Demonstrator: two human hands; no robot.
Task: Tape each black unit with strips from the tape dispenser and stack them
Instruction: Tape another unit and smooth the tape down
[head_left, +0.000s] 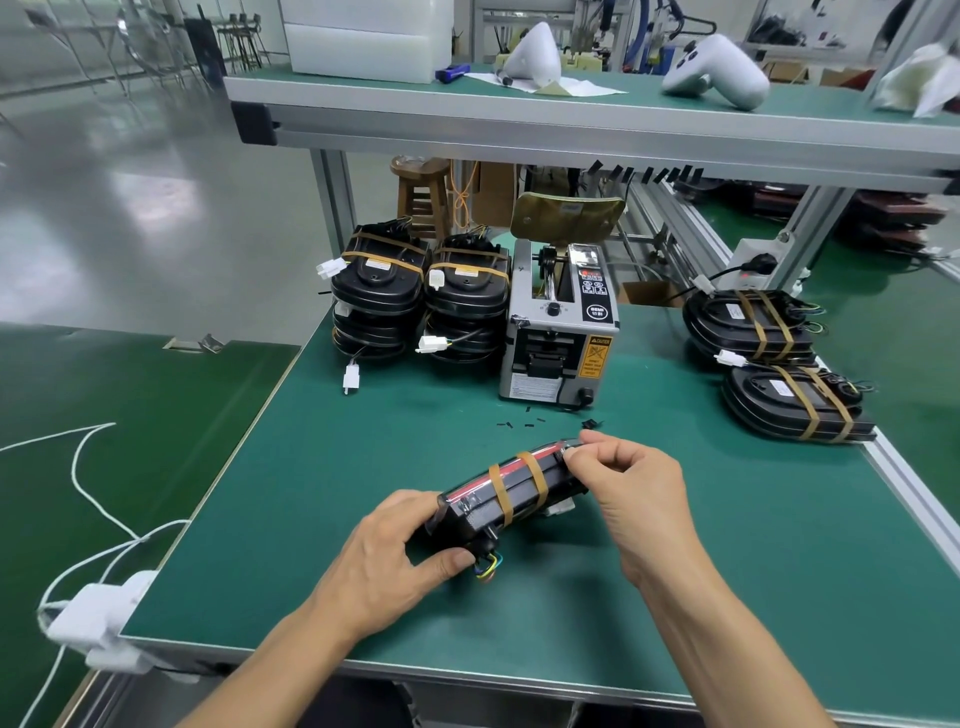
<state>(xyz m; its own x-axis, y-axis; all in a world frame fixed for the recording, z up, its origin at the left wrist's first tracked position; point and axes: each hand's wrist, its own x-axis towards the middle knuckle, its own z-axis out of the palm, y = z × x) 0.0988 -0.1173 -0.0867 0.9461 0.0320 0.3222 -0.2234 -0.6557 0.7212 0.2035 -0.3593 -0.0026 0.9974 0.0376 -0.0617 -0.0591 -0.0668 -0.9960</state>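
A black unit (511, 488) with a red strip along its top edge stands on its side on the green mat, two brown tape strips wrapped round its middle. My left hand (400, 556) grips its near left end, thumb beside the coloured wires. My right hand (628, 488) pinches its far right end with curled fingers. The grey tape dispenser (561, 327) stands behind it. Two stacks of taped black units (379, 291) (467, 296) sit left of the dispenser. Two more taped units (753, 327) (795, 402) lie at the right.
Small black scraps (524, 421) lie in front of the dispenser. A shelf (571, 119) above carries white controllers and a foam box. White cables and an adapter (98, 618) hang off the table's left edge. A power strip (753, 260) sits at the back right.
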